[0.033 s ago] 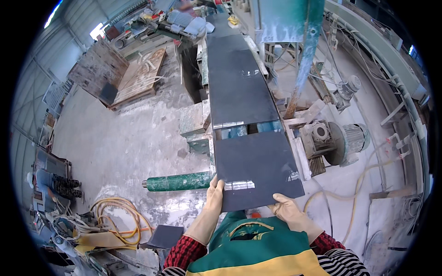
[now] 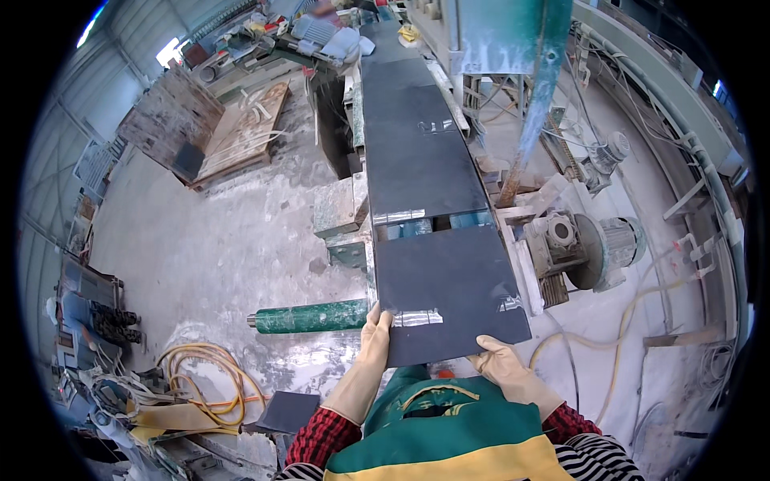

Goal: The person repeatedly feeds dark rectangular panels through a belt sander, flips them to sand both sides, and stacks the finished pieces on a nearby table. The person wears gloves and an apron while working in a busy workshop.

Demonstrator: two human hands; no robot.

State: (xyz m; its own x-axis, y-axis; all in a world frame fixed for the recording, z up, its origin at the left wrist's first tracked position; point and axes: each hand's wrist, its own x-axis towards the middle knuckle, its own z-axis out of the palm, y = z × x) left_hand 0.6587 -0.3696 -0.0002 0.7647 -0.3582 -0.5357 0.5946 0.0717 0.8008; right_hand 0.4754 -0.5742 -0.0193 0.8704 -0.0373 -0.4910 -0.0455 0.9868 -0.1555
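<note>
While left hand (image 2: 374,341) grips one dark slab (image 2: 449,272), right hand (image 2: 501,362) grips near edge; one green roller (image 2: 313,317) at left.

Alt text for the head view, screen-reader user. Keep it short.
A person's gloved left hand and right hand hold a dark flat slab by its left and near edges. Beyond a narrow gap lies another dark slab. A green roller is at left, a dusty motor at right.

Two hands (image 2: 374,343), at least three dark slabs (image 2: 449,268) in one row

One loose dark piece (image 2: 289,412), one green roller (image 2: 313,317), two motors (image 2: 622,240), one coil of yellow hose (image 2: 241,393), one other person (image 2: 79,311).
</note>
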